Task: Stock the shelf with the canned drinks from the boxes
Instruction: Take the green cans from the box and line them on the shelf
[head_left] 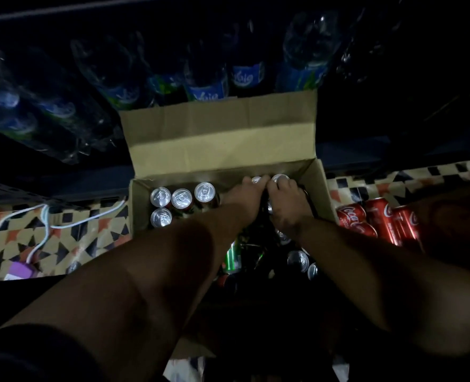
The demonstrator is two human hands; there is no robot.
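Note:
An open cardboard box [222, 142] stands on the floor below the shelf, its far flap raised. Several upright cans [182, 198] with silver tops stand in its left part. Both my hands reach into the far right corner. My left hand [242, 195] curls its fingers around a can [256, 180] there. Beside it, my right hand [286, 201] grips another can [280, 178] by its top. More cans [298, 259] lie lower in the dark part of the box, among them a green one [233, 256].
Red cola cans [377, 221] lie on the patterned floor [62, 238] right of the box. Shrink-wrapped water bottles [209, 84] fill the dark shelf behind. White cables [46, 224] and a purple object [21, 270] lie at the left.

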